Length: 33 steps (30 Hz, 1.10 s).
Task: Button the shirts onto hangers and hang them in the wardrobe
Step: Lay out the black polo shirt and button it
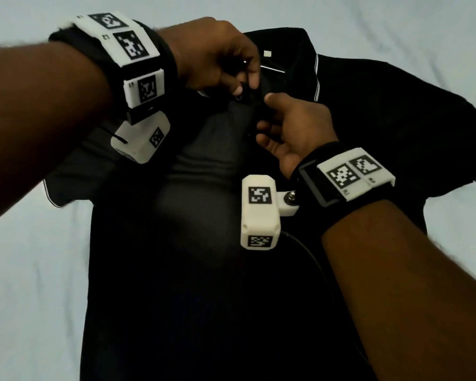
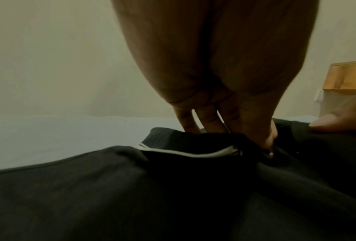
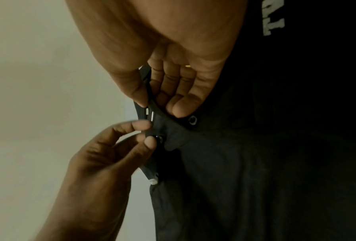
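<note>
- The left hand (image 1: 217, 59) pinches one edge of the neck placket of a black short-sleeved polo shirt with thin white trim (image 1: 368, 111), thumb and forefinger closed on the cloth beside a small round metal snap (image 3: 159, 138).
- The right hand (image 1: 291, 133) grips the opposite placket edge, thumb on top and fingers curled beneath, next to a ring-shaped snap socket (image 3: 193, 121).
- The two edges are close but not joined (the snap looks unfastened).
- The shirt lies flat, front up, on a pale bedsheet (image 1: 25, 270), collar away from the person.
- Judged by its folds, the knit cloth is light, soft and limp; it will bunch and slide, so the best hold is right beside each snap half, keeping the placket taut.
- A thin metal bar (image 3: 151, 116) shows at the neck opening, probably part of a hanger; I cannot tell for sure.
- White tagged camera modules (image 1: 260, 215) hang under both wrists, one trailing a black cable (image 1: 308, 251) across the shirt, which could snag the cloth.
- A wooden furniture piece (image 2: 348, 76) stands beyond the bed; no wardrobe is visible.
</note>
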Each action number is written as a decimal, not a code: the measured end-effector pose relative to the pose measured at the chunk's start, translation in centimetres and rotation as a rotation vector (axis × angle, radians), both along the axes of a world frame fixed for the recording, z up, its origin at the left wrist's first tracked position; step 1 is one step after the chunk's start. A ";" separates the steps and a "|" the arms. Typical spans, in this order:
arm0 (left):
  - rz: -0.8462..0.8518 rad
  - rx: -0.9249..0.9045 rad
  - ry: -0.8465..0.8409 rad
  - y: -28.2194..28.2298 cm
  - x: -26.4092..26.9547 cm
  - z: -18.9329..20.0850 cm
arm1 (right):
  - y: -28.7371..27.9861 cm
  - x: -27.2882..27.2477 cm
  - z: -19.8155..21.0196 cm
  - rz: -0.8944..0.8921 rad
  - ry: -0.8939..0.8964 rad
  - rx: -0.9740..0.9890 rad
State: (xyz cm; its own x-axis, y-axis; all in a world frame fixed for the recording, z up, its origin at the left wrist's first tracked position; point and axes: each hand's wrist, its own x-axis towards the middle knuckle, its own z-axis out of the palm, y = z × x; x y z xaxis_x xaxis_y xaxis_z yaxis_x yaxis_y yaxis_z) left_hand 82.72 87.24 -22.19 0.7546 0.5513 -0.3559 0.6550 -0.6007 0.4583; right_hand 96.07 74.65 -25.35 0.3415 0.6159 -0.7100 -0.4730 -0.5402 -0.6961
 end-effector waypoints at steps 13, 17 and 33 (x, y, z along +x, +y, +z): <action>0.161 -0.144 -0.023 0.1 1.1 -1.0 | 0.3 -1.8 -1.8 0.060 -0.291 0.064; 0.158 -0.229 -0.021 0.3 1.4 -0.8 | 0.4 -1.9 -1.8 0.023 -0.290 0.070; 0.137 -0.168 -0.105 0.2 1.1 -1.3 | 0.1 -2.0 -2.0 0.012 -0.268 0.108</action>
